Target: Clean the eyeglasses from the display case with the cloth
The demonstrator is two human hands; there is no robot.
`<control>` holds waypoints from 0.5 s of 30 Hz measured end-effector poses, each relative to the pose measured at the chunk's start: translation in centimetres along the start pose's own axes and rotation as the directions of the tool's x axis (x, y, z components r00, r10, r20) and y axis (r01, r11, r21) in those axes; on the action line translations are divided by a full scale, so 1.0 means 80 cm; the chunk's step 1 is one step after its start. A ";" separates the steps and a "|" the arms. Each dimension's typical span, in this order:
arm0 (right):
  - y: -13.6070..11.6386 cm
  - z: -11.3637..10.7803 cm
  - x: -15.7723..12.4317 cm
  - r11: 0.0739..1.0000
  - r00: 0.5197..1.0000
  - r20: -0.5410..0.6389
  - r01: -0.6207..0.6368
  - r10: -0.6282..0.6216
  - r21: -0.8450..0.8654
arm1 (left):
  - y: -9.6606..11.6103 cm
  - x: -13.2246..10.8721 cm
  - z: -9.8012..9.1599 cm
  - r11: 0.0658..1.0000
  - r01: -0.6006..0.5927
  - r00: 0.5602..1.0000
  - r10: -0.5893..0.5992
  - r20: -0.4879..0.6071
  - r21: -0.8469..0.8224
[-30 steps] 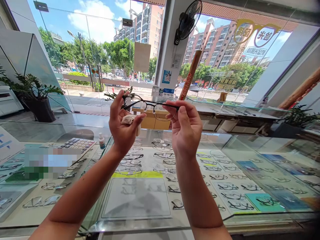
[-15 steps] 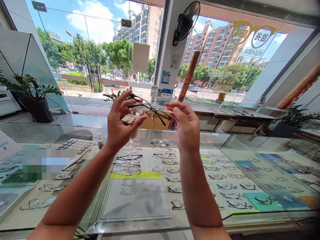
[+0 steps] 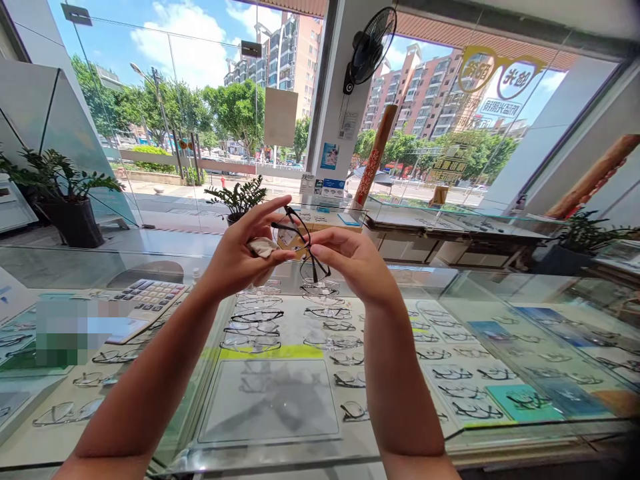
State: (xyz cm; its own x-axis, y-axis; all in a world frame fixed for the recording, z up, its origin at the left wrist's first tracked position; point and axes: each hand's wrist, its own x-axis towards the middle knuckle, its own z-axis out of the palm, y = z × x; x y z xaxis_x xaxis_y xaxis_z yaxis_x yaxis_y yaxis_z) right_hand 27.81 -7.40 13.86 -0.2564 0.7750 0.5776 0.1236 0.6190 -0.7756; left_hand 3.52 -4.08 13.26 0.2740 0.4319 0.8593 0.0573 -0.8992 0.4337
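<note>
Both hands (image 3: pixel 234 260) (image 3: pixel 359 261) in a shared grip on black-framed glasses (image 3: pixel 306 229), pale cloth (image 3: pixel 263 248) in left palm

Open air between forearms (image 3: pixel 405 360), above pale mat (image 3: pixel 270 400): hand could rise through there. Held glasses (image 3: pixel 309 238) plus left hand (image 3: pixel 243 250) and right hand (image 3: pixel 353 260) block top. Glass counter (image 3: pixel 260 457) stops reach down to displayed frames (image 3: pixel 259 314). Calculator (image 3: pixel 150 298) in way left of left forearm.

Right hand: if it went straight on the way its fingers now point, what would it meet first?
The glasses, which the right hand already seems to touch. Beyond them, roughly in line, are the cloth and left hand, though depth is unclear.
</note>
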 end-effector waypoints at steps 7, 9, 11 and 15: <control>-0.001 0.000 0.001 0.999 0.998 -0.050 0.035 -0.035 0.001 | -0.003 0.000 0.007 0.999 0.017 0.998 -0.016 -0.056 0.027; 0.001 0.001 0.001 0.999 0.990 -0.132 0.052 -0.053 -0.014 | -0.003 -0.001 0.010 0.996 0.039 0.982 -0.024 -0.188 0.077; 0.003 0.003 0.001 0.997 0.976 -0.206 0.068 -0.076 -0.045 | 0.000 -0.003 0.015 0.987 0.081 0.950 -0.034 -0.309 0.138; -0.002 0.014 -0.003 0.976 0.948 -0.272 0.117 -0.165 -0.184 | 0.018 -0.010 0.028 0.971 0.122 0.967 -0.069 -0.247 0.204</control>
State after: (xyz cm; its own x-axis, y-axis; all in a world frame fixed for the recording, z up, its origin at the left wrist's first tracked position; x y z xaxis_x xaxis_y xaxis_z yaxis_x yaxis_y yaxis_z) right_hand 26.77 -7.80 13.55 -0.0023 0.6674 0.7447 0.2668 0.7181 -0.6427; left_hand 5.55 -5.86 12.59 0.0238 0.4969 0.8675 0.2847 -0.8352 0.4706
